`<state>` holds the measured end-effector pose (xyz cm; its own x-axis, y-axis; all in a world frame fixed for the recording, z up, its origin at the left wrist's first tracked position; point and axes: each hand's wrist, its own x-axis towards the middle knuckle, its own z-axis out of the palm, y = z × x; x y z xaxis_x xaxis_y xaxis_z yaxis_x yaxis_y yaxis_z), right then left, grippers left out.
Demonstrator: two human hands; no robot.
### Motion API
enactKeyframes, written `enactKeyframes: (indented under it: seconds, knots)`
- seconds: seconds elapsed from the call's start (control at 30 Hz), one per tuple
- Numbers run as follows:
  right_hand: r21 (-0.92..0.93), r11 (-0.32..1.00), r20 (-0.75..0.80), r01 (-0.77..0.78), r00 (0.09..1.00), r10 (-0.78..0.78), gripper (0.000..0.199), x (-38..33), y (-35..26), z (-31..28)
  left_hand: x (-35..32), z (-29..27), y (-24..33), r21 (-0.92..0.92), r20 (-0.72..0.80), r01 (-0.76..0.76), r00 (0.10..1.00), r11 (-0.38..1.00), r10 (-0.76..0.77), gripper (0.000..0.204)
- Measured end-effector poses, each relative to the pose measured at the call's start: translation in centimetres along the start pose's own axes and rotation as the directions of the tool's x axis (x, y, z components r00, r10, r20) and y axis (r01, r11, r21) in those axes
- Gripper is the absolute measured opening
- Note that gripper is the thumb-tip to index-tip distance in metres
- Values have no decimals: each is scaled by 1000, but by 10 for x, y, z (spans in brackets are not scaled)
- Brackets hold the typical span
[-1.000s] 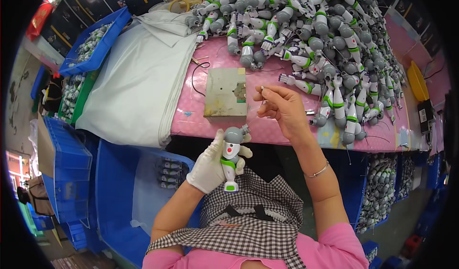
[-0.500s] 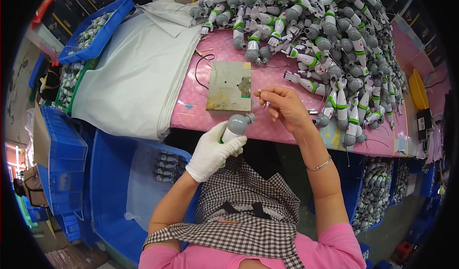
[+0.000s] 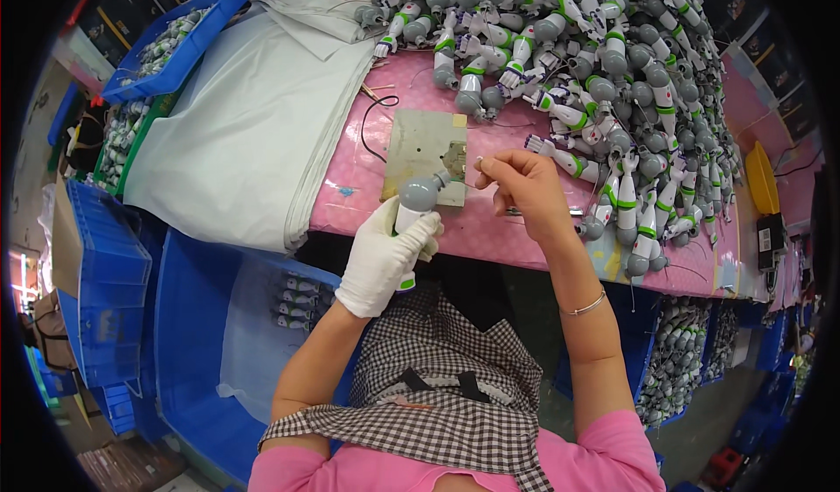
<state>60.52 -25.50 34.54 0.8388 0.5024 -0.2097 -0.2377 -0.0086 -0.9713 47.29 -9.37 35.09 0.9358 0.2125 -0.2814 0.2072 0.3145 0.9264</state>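
My left hand (image 3: 383, 260), in a white glove, is closed around a toy robot arm (image 3: 409, 218) with a grey ball shoulder, white body and green trim. The ball end points up and overlaps the front of a worn grey metal box (image 3: 409, 146) on the table. A small grey joint sticks out from the ball toward my right hand. My bare right hand (image 3: 525, 190) hovers right of the box, thumb and forefinger pinched on something tiny and pale that I cannot make out. To its right lies a large heap of similar toy arms (image 3: 604, 90).
White sheeting (image 3: 236, 133) covers the left of the pink table (image 3: 341, 203). A black cable (image 3: 363, 129) runs to the box. Below left stands a big blue tub (image 3: 197, 317) with several toy arms inside. Blue bins (image 3: 669, 361) of parts sit under the table's right side.
My left hand has raised the toy arm up and a little left, so its ball now overlaps the box. My right hand has barely shifted, still pinching.
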Motion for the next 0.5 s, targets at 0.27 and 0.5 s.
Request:
enactKeyframes:
  seconds: [0.27, 0.5]
  knots:
    - [444, 845, 322, -299, 933, 161, 18, 8, 9, -13, -15, -4, 3, 282, 116, 96, 984, 955, -133, 32]
    - [-486, 797, -7, 358, 910, -414, 11, 14, 24, 5, 1, -3, -3, 136, -6, -41, 999, 990, 42, 31]
